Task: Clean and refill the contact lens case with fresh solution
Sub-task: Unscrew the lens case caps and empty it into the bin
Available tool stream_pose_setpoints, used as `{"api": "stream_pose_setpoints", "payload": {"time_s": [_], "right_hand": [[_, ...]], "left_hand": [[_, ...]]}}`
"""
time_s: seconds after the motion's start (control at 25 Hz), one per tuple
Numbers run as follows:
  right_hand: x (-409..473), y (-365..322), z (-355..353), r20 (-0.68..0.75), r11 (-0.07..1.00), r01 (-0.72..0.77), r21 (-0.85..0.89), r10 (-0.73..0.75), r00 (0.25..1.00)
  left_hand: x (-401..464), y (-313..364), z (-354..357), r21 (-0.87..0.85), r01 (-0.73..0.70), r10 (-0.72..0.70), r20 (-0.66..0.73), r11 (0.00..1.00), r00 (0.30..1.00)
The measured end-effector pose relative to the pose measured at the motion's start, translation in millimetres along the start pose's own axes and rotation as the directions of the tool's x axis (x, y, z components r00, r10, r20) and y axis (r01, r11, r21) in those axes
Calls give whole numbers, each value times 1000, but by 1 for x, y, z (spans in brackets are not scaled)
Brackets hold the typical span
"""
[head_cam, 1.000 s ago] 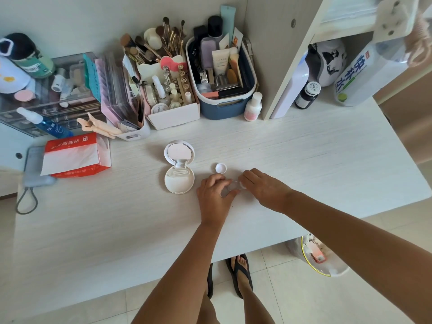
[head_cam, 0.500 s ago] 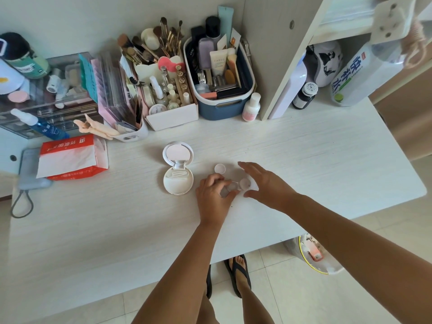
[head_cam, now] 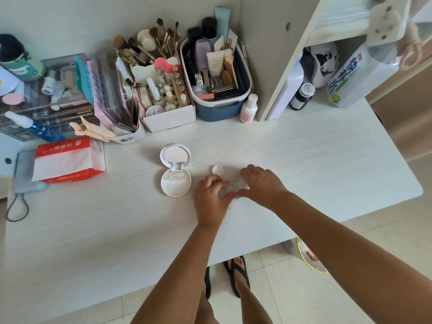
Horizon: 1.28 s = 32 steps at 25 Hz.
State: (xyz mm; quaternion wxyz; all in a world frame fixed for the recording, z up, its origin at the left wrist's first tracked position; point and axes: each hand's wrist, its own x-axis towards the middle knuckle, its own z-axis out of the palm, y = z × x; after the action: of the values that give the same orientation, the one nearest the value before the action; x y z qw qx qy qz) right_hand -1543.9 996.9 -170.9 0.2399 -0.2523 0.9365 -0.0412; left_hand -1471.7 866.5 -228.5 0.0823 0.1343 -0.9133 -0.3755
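A small clear contact lens case (head_cam: 228, 190) lies on the white desk (head_cam: 304, 160), mostly covered by my fingers. My left hand (head_cam: 210, 197) pinches its left well. My right hand (head_cam: 261, 183) closes over the white cap (head_cam: 243, 183) on its right well. A loose white cap (head_cam: 217, 170) lies open side up just behind the hands. An open round white compact with a mirror (head_cam: 175, 170) rests to their left. A small white and pink bottle (head_cam: 249, 108) stands at the back by the blue basket.
A blue basket (head_cam: 217, 111) of cosmetics, a white box of brushes (head_cam: 168, 120) and a clear organiser (head_cam: 46, 94) line the back. A red tissue pack (head_cam: 67, 160) lies left. A shelf unit (head_cam: 275, 66) with bottles stands at the right. A bin (head_cam: 308, 258) is under the desk.
My right hand had lifted off with fingers spread; now it has come back down over the right cap. My left hand stays on the case.
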Motion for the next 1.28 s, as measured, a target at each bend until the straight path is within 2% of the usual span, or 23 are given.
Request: {"api": "stream_pose_setpoints", "payload": {"time_s": [0.08,0.16,0.24,0.4,0.56,0.68,0.92,1.0,1.08,1.2,1.28], "right_hand": [[1,-2,-1,31,1000,9,21,-10,999],[-6,-1,0,-93,988,136,70,-129,987],[-9,1,6,-178,980,193,50,-181,967],[-3,0,3,-104,989,122,-88,-131,986],[-12,7,9,-149,983,185,22,-179,972],[-6,4,9,-123,998,61,-3,-61,991],[-10,6,19,-189,977,205,58,-191,963],[-10,6,10,-184,966,224,126,-199,963],[-10,9,4,-240,943,209,258,-147,960],[-12,18,1,-289,853,100,511,61,955],[-14,21,3,-313,824,59,564,147,938]], "left_hand": [[0,0,0,-2,4,-4,4,1000,1000],[0,0,0,6,4,-4,17,1000,1000],[0,0,0,13,16,-16,28,1000,999],[0,0,0,14,23,-23,20,1000,1000],[0,-2,0,38,26,-27,21,999,999],[0,-1,0,31,23,-24,24,999,999],[1,1,-2,26,15,-16,48,1000,999],[1,2,-3,25,14,-15,50,1000,999],[1,2,-3,18,17,-18,42,1000,999],[1,2,-4,5,10,-10,33,1000,999],[0,2,-3,-2,9,-9,31,1000,999]]}}
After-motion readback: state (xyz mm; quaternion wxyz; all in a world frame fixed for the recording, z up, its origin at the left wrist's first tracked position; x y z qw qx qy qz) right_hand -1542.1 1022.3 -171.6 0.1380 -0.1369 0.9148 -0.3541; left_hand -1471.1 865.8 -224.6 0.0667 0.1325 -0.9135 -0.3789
